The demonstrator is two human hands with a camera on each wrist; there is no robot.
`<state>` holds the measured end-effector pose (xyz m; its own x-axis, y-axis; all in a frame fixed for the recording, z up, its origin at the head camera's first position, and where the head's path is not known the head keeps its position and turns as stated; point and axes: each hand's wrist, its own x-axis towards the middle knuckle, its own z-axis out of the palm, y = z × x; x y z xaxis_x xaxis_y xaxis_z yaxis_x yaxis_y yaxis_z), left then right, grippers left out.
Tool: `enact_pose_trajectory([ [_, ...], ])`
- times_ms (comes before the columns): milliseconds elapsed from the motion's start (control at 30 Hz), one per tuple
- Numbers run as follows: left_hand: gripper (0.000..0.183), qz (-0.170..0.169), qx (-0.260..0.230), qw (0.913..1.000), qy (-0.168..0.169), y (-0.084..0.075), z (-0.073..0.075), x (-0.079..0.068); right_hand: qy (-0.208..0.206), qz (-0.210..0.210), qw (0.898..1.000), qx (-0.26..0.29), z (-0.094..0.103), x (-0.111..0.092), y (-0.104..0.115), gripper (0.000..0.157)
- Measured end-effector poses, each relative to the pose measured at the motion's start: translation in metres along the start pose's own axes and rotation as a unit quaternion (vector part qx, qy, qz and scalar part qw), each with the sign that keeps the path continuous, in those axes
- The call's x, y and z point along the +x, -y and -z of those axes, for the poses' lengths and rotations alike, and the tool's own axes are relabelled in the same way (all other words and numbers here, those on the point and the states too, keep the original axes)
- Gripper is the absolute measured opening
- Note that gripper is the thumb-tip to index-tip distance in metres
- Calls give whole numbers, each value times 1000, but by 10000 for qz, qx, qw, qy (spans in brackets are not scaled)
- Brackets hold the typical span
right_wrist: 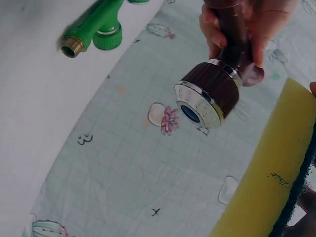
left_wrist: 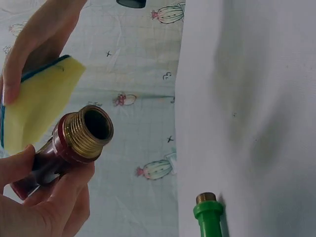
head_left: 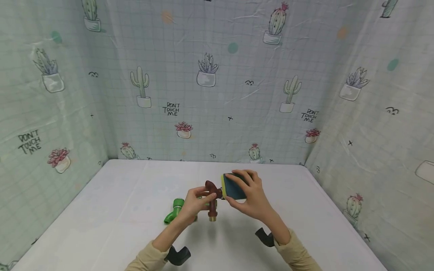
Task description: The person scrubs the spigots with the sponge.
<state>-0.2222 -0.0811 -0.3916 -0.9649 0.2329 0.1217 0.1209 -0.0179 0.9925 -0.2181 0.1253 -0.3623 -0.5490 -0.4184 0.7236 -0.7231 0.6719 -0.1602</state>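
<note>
My left hand grips a dark brown tap, fingers and thumb wrapped round its body. The tap's threaded brass end points down in the head view. Its ridged collar and chrome outlet face the sponge. With its fingers spread over the dark blue scouring side, my right hand holds a yellow sponge by its edges. The sponge's yellow face is turned toward the tap, a small gap away in the right wrist view. Both are held up above the white table.
A green tap with a brass threaded end lies on the white table, partly behind my left hand. Black curved pieces show beside both wrists. Cactus-printed sheeting walls the table at the back and sides.
</note>
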Motion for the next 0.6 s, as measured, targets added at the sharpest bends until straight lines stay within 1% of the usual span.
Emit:
enact_pose_trajectory([
  [100,37,-109,-30,9999,120,-1,-3,-1,157,42,9995,-257,-7,6,-1,55],
  [200,35,-133,-91,9998,86,-2,-5,-1,249,78,9990,-353,-13,6,-1,52],
  [267,34,-85,-139,9999,-34,-2,-5,-1,296,183,9987,-380,-17,3,0,51],
  [333,33,4,-209,9995,-245,-1,-5,0,330,325,9981,-395,-20,-2,2,53],
  [467,34,193,-540,9960,-683,-2,-2,2,416,651,9955,-546,-26,-12,6,62],
  [533,35,263,-729,9938,-795,-3,1,4,489,788,9938,-619,-28,-16,7,64],
  [600,35,313,-864,9925,-808,-4,4,6,583,876,9927,-596,-29,-18,6,65],
])
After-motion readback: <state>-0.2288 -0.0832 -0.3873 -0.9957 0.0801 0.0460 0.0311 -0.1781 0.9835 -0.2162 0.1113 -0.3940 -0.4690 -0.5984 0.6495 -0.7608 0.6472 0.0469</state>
